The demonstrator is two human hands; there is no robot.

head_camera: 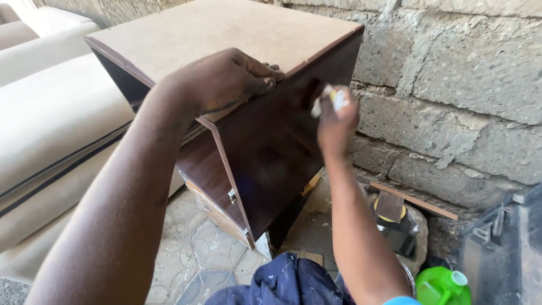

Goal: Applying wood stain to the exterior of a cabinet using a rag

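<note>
At centre frame the dark brown laminated wooden cabinet [271, 135] is steadied by the left hand [220, 82], laid flat and unclenched on its pale top edge; right of it, a small white-yellow cloth wad [332, 99] is grasped in the right hand [337, 127] and pressed against the glossy side panel.

The dark brown wooden cabinet [271, 141] shows a glossy, smooth veneered side and a matt, raw fibreboard top. The grey stone-block wall [451, 85] looks rough. The bright green plastic bottle [443, 287] shines.

A rough block wall [463, 73] stands behind; cream cushions [51, 113] lie stacked alongside; a green plastic jug [443, 287] sits low on the patterned floor [197, 254]; a thin wooden strip [415, 200] rests against the wall's foot.
</note>
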